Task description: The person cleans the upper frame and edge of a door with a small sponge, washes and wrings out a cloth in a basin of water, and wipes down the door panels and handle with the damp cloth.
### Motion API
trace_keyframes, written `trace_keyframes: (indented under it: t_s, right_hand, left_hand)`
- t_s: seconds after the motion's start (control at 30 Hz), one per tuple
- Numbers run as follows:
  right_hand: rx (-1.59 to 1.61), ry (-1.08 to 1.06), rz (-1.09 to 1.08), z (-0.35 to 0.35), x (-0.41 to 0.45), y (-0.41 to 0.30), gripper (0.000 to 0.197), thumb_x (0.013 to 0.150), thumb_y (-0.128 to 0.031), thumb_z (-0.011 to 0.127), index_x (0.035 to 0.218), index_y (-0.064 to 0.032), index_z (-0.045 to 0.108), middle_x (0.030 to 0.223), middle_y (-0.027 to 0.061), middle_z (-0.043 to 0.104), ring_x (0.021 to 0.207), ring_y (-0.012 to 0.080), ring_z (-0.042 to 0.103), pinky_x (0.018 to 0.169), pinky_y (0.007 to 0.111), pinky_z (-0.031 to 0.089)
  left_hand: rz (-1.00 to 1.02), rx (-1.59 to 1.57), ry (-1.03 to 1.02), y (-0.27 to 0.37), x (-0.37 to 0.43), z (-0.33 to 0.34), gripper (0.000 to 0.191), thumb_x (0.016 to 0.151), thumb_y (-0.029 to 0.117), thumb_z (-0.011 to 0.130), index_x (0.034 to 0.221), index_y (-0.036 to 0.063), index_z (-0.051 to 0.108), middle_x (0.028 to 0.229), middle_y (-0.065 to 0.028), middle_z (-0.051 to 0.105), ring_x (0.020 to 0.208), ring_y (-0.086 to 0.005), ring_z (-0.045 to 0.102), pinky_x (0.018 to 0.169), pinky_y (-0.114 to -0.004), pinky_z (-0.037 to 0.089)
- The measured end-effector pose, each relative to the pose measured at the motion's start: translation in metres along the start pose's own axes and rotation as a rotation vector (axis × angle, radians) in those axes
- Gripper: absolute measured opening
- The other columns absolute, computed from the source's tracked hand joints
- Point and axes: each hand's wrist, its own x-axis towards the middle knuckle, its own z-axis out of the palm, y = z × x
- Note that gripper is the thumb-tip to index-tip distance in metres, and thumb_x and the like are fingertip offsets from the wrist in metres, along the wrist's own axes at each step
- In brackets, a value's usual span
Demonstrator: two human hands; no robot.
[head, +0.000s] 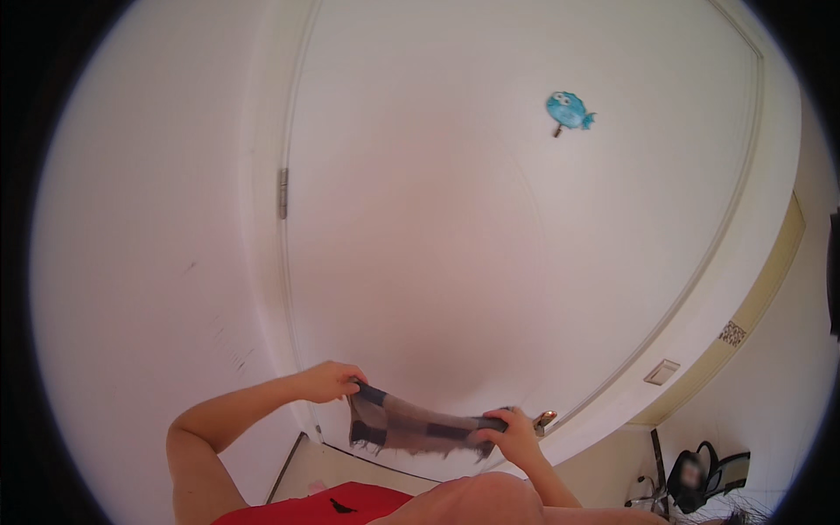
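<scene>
A checked cloth with frayed edges [420, 426], in dark blue, grey and brownish tones, is stretched between my two hands in front of a white door. My left hand [335, 382] pinches its upper left corner between thumb and fingers. At the cloth's right end, my right hand [514, 434] grips the upper edge, thumb and fingers around it. The fabric sags slightly in the middle, its fringe hanging down. Just right of my right hand is a metal door handle [544, 420].
The closed white door [420, 230] bears a blue fish ornament [568, 110]. A hinge [283, 193] sits on its left side. Right of the frame is a wall switch [662, 372]. A black office chair [689, 482] stands at the lower right.
</scene>
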Motion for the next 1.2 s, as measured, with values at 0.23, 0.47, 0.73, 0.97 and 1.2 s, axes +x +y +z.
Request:
trace_keyframes:
  t_s: [0.23,0.47,0.73,0.97,1.2]
  right_hand:
    - [-0.267,0.295,-0.711,-0.006,0.072,-0.107,0.013,0.075,-0.005,0.066,0.088,-0.0033,0.065,0.104,0.0195,0.052,0.095,0.0353,0.053,0.069,0.039,0.046]
    - [0.179,0.243,-0.599,0.008,0.135,-0.235,0.013,0.088,-0.013,0.059,0.092,-0.0013,0.062,0.078,0.0070,0.061,0.071,0.0191,0.057,0.066,0.031,0.044]
    - [0.355,0.264,-0.857,0.005,0.250,-0.352,0.017,0.079,-0.007,0.061,0.093,0.0016,0.056,0.090,0.0217,0.062,0.086,0.0362,0.060,0.071,0.042,0.046]
    - [0.069,0.770,-1.155,-0.090,0.256,-0.356,0.018,0.079,-0.002,0.057,0.096,0.0010,0.050,0.083,0.0234,0.061,0.079,0.0432,0.057,0.069,0.048,0.043]
    - [0.537,1.064,-0.978,-0.158,0.231,-0.307,0.022,0.080,-0.002,0.055,0.097,-0.0010,0.041,0.079,0.0172,0.054,0.069,0.0299,0.056,0.066,0.041,0.045]
  left_hand:
    - [0.254,0.661,0.943,0.054,-0.034,-0.072,0.013,0.086,0.021,0.057,0.087,0.0083,0.062,0.064,-0.0153,0.060,0.058,-0.0329,0.059,0.054,-0.043,0.046]
    - [0.883,-0.355,1.301,0.145,-0.008,-0.140,0.026,0.095,0.008,0.045,0.119,0.0032,0.041,0.103,-0.0128,0.062,0.098,-0.0150,0.059,0.085,-0.026,0.046]
    - [0.869,0.819,1.974,0.262,0.098,-0.268,0.077,0.082,0.011,0.051,0.139,-0.0125,0.006,0.118,-0.0302,0.047,0.109,-0.0396,0.045,0.102,-0.047,0.029]
    - [1.096,1.183,2.043,0.432,0.120,-0.280,0.054,0.084,0.021,0.046,0.131,-0.0042,0.038,0.117,-0.0263,0.054,0.113,-0.0360,0.049,0.101,-0.050,0.031]
    - [1.517,1.363,1.174,0.550,0.161,-0.102,0.061,0.081,0.019,0.047,0.137,0.0012,0.033,0.119,-0.0214,0.055,0.112,-0.0341,0.049,0.103,-0.055,0.023]
